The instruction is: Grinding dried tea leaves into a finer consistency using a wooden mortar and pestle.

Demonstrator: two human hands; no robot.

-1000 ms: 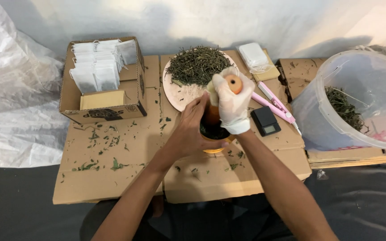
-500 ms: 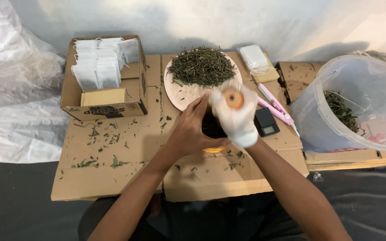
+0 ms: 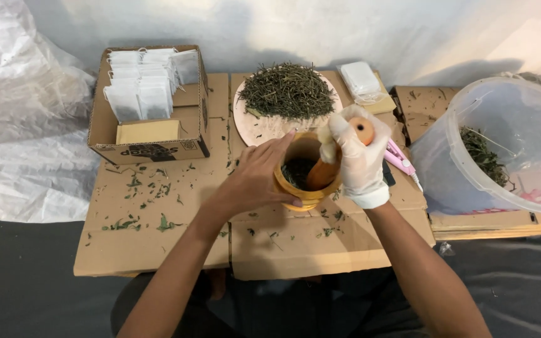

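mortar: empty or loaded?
Loaded. Dark crushed leaves show inside the wooden mortar, with the pestle angled into them in the gloved right hand.

A makeshift home herb-packing spot on the floor: flattened cardboard (image 3: pixel 158 238) serves as the surface, a box of white sachets (image 3: pixel 142 87) upper left, dried herbs on a plate (image 3: pixel 287 92), plastic tub (image 3: pixel 502 150) at right.

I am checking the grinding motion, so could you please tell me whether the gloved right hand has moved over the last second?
Yes. The gloved right hand has dropped slightly and swung right, away from the round plate, with the wooden pestle.
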